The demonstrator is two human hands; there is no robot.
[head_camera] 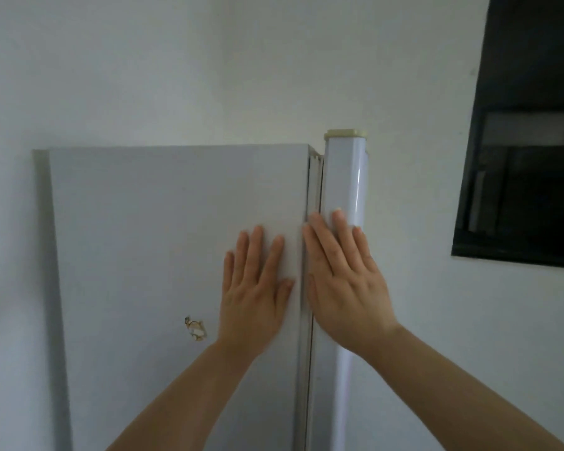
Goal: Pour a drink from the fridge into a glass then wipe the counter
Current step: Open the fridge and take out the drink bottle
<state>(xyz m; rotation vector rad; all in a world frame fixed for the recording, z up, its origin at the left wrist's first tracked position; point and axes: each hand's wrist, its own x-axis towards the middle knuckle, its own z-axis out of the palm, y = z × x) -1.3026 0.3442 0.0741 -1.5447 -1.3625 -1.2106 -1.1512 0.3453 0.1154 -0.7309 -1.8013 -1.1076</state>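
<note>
A white fridge (163, 239) fills the middle of the view, seen from its side panel. Its door (344, 177) shows edge-on at the right, with the seal between door and body. My left hand (253, 294) lies flat on the side panel with fingers straight. My right hand (345, 281) lies flat across the door edge and seal, fingers straight and pointing up. Neither hand holds anything. No drink, glass or counter is in view.
A white wall (209, 60) stands behind and around the fridge. A dark framed panel (528, 141) hangs on the wall at the upper right. A small chipped, rusty mark (196, 328) shows on the fridge side.
</note>
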